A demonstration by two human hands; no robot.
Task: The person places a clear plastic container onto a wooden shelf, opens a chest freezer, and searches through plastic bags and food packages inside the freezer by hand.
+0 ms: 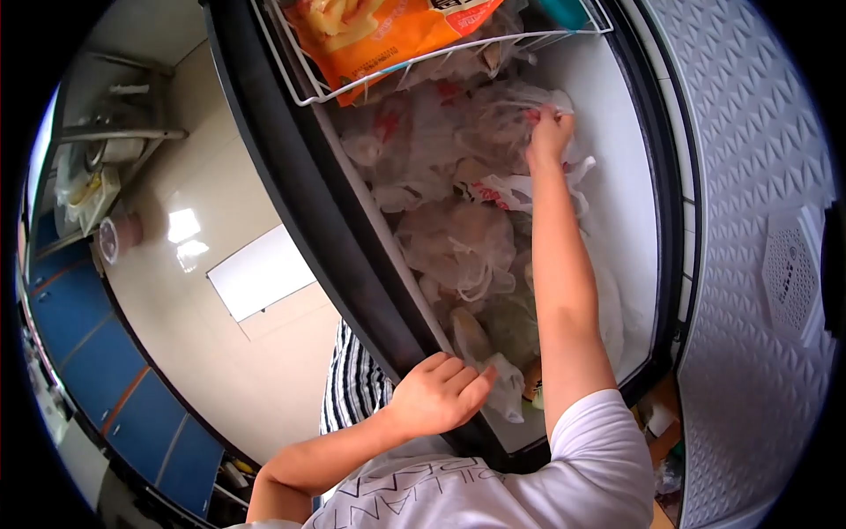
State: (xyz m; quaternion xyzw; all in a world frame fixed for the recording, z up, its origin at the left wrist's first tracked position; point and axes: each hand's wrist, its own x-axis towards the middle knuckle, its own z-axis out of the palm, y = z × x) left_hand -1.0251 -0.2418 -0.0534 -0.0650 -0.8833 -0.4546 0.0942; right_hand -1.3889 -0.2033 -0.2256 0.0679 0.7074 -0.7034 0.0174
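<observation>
A chest freezer stands open, with several filled plastic bags inside. My right hand reaches deep into it, its fingers closed on a thin translucent plastic bag near the far right. Below that hand lies a white bag with red print, and nearer to me a knotted translucent bag. At the freezer's near left edge, my left hand is curled beside a small white plastic bag; whether anything is inside its fingers is hidden.
A white wire basket holding an orange food packet spans the freezer's far end. The raised lid is at the right. On the left are blue cabinets, a metal rack and a white board over the tiled floor.
</observation>
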